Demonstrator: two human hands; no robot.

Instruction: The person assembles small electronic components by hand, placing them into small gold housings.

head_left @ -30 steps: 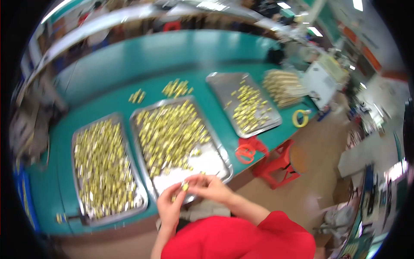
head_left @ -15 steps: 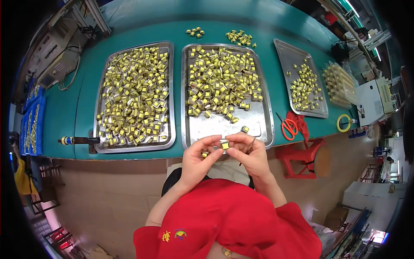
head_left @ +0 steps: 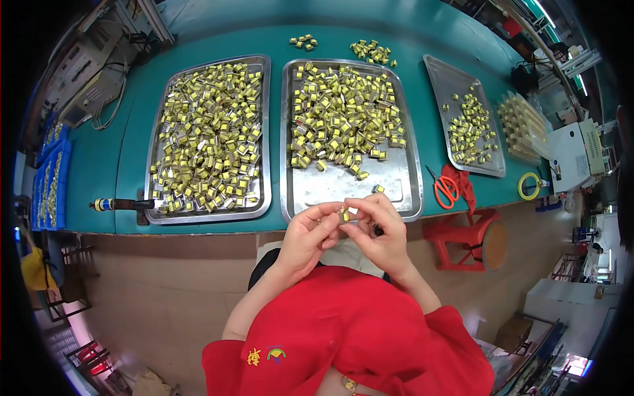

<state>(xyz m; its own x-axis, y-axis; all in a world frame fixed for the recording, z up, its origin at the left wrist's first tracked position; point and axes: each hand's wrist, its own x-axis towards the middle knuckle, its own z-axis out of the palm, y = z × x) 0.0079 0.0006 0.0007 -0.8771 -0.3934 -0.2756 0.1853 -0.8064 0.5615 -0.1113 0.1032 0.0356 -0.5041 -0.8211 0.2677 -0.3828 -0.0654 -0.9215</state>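
Note:
Over the near edge of the middle metal tray [head_left: 285,191], both my hands hold one small yellow-taped transformer [head_left: 344,216] between their fingertips. My left hand [head_left: 306,239] pinches it from the left, its other fingers curled in. From the other side, the thumb and fingers of my right hand [head_left: 383,236] close on it. Something small and dark shows among the right fingers, too hidden to name. Just beyond that hand a loose transformer [head_left: 378,189] lies in the tray. A heap of similar transformers [head_left: 343,115] fills the tray's far part.
A fuller tray [head_left: 267,145] of transformers stands left; a smaller tray [head_left: 436,86] lies at the right. Orange-handled scissors [head_left: 447,190], a red cloth [head_left: 465,188] and a yellow tape roll [head_left: 528,186] are nearby. A red stool [head_left: 456,247] stands below the table edge.
The held transformer has been turned, and its broad yellow face shows less. My left fingers have curled in more; the second piece seen in that hand before is out of sight.

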